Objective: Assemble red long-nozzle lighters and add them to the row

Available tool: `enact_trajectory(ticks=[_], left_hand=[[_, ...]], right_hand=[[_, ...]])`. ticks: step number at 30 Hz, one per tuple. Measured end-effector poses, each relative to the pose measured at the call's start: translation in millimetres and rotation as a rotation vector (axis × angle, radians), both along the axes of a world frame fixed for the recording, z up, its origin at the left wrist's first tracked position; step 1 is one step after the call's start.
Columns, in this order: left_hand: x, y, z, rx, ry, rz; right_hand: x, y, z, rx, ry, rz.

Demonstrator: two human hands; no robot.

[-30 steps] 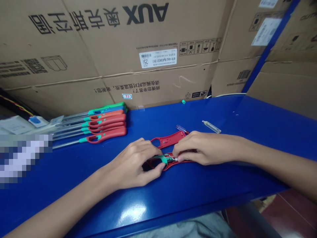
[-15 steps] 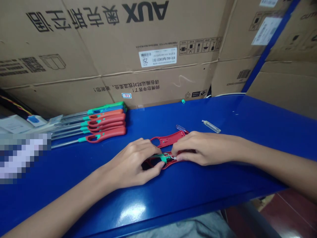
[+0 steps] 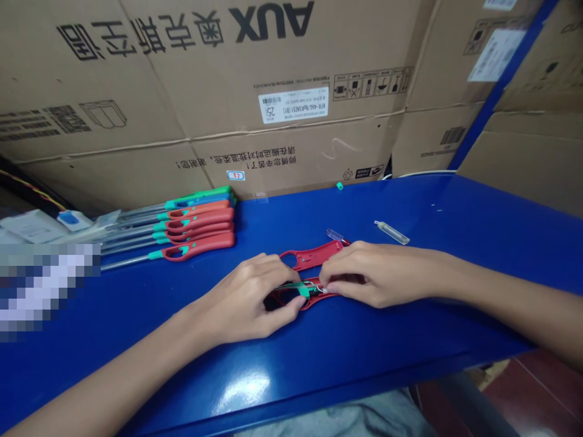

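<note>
An opened gas lighter, its red handle half point(image 3: 311, 303) lying inner side up, rests on the blue table between my hands. My left hand point(image 3: 243, 297) curls over its front end, thumb and fingers closed on the green trigger piece point(image 3: 300, 291). From the right, my right hand point(image 3: 364, 273) pinches at the inner parts, close to a thin white wire point(image 3: 321, 289); its palm and fingers hide the rest of the handle. Just beyond lies the matching red handle half point(image 3: 313, 257), also inner side up. A clear-and-red tube point(image 3: 336, 235) touches or sits close to its right end.
Several assembled gas lighters point(image 3: 200, 246) are stacked at the left, metal barrels pointing left. A clear tube-like piece point(image 3: 392, 232) lies at the right on the blue table point(image 3: 455, 255). A small green ring point(image 3: 339, 186) is near the large cardboard box point(image 3: 218, 115) at the back.
The whole view has shifted slightly to the right in the frame. My right fingertips have moved a little away from the trigger piece; my left hand keeps its grip.
</note>
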State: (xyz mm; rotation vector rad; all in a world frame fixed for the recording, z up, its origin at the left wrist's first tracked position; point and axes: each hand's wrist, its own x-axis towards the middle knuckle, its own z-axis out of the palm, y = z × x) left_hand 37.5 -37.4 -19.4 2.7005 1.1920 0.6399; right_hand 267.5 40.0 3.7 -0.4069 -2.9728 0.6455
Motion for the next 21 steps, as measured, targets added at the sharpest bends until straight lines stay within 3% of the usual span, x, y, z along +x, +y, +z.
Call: enact_trajectory(ticks=[21], left_hand=[[-0.4, -1.1, 0.0, -0.035, 0.027, 0.024]], right_hand=[[-4.3, -2.3, 0.4, -0.062, -0.036, -0.097]])
